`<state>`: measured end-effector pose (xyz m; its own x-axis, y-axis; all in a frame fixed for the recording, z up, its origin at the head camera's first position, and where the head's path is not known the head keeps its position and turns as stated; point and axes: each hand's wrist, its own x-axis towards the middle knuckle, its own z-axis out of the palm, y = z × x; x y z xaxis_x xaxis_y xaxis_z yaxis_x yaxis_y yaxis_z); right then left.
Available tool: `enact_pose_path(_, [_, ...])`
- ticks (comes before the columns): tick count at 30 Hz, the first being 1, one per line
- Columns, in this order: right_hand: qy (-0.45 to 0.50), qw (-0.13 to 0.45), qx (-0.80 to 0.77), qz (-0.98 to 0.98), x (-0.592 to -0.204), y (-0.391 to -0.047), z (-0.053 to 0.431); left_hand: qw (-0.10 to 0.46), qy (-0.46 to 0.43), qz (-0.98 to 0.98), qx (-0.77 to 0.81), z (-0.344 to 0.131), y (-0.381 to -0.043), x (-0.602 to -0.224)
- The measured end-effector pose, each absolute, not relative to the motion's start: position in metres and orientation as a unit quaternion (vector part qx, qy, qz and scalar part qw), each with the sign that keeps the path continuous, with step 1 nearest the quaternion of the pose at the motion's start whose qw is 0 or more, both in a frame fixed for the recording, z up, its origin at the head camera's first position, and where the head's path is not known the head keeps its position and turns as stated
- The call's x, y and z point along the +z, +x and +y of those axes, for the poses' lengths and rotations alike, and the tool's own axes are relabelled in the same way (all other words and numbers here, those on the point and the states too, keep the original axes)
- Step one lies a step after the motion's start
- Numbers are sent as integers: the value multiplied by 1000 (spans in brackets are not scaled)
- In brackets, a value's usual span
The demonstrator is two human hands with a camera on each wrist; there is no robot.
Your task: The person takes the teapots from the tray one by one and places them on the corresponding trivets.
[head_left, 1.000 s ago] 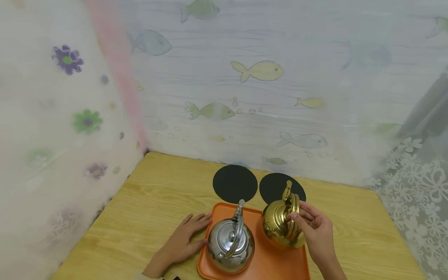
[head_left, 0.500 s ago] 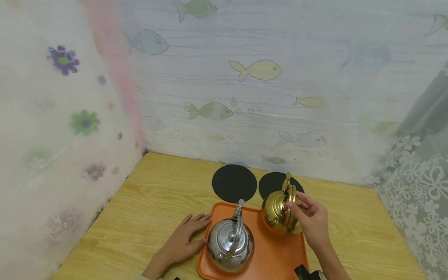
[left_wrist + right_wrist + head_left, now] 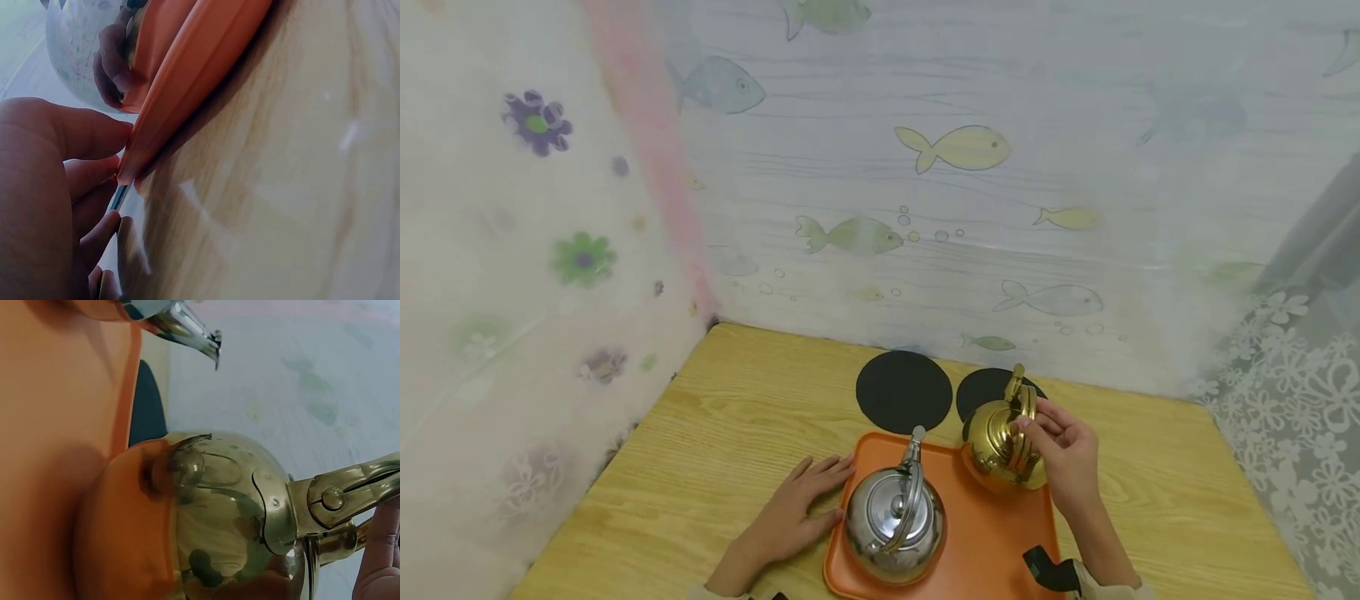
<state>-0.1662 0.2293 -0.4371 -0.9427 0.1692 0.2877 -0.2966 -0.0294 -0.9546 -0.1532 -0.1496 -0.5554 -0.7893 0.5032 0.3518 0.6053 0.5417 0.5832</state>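
Observation:
My right hand (image 3: 1071, 462) holds the gold teakettle (image 3: 988, 437) by its upright hoop handle, thumb on the near side. The kettle is over the far right corner of the orange tray (image 3: 985, 554), its spout pointing away and overlapping a black disc. Its shiny body (image 3: 219, 469) mirrors the tray in the right wrist view. A silver teakettle (image 3: 868, 521) stands on the tray's left half, spout pointing to the back. My left hand (image 3: 793, 512) lies with fingers extended along the tray's left edge; in the left wrist view the thumb (image 3: 94, 132) touches the tray's rim (image 3: 194, 62).
Two flat round black discs, a left one (image 3: 904, 392) and a right one (image 3: 979, 392), lie on the wood-grain table (image 3: 760, 392) behind the tray. A fish-patterned curtain (image 3: 850, 167) hangs right behind the table. A black camera mount (image 3: 1051, 571) sits at my right wrist.
My right hand has moved the gold teakettle away from me toward the right black disc, mostly in the first half second. The left hand, silver teakettle and tray stay put.

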Motion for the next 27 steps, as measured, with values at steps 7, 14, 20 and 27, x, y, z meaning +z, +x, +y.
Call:
enact_pose_path(7, [24, 155, 704, -693, -435, -174, 230, 77, -314, -875, -362, -151, -152, -554])
enact_pose_path(14, [15, 143, 698, -701, -434, -180, 232, 75, -309, -875, -364, -150, -151, -555])
enact_pose_path(20, [10, 149, 701, -698, -434, -185, 233, 74, -309, -876, -362, -149, -151, -555])
enact_pose_path(27, [9, 141, 707, -693, -433, -188, 234, 74, -311, -876, -360, -148, -152, -557])
